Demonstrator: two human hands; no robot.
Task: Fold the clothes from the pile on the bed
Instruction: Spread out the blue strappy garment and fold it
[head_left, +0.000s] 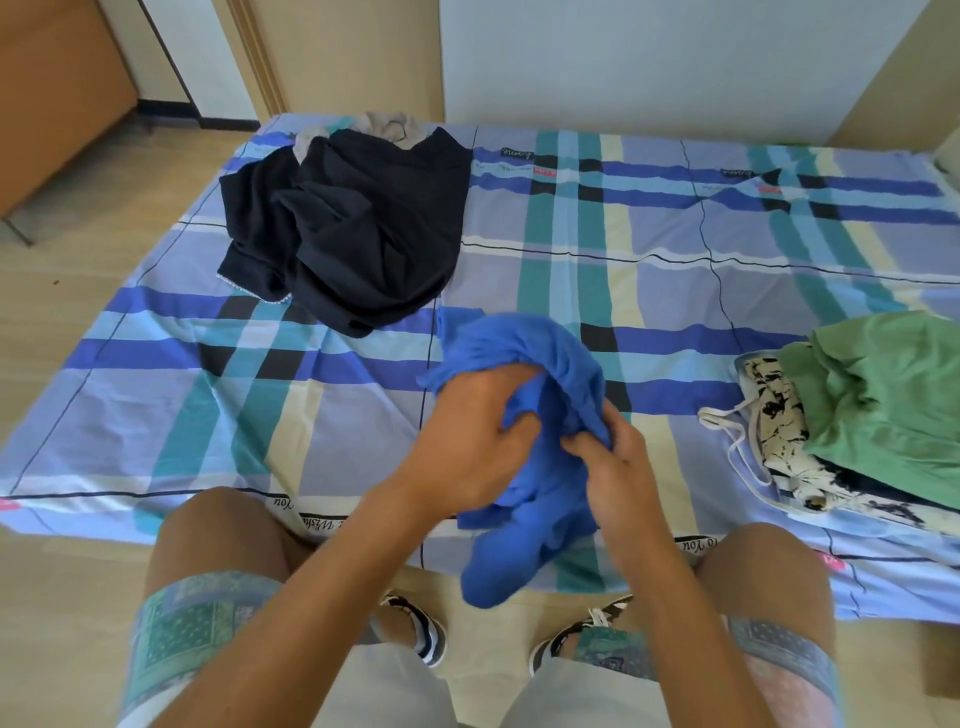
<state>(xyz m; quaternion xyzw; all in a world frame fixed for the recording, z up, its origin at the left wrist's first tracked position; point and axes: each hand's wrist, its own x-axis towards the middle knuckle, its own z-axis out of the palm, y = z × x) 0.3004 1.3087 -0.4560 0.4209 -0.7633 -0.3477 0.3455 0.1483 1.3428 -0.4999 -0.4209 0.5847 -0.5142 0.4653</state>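
Note:
A bunched blue garment (524, 353) hangs in front of me over the near edge of the bed (156, 415). My left hand (467, 431) grips its crumpled upper part from the left. My right hand (618, 467) pinches a fold of the same cloth just to the right. Its lower end dangles below the mattress edge. A loose pile of dark navy clothes (358, 223) with a beige piece under its far side lies at the bed's far left. At the right edge lies a green garment (893, 405) on top of a white-and-black patterned one (779, 415).
The bed carries a blue, teal and cream plaid sheet. My knees and patterned shorts press against its near edge, and my feet in striped sandals (426, 629) stand on the wooden floor. A wooden cabinet (52, 98) stands far left, a wall behind the bed.

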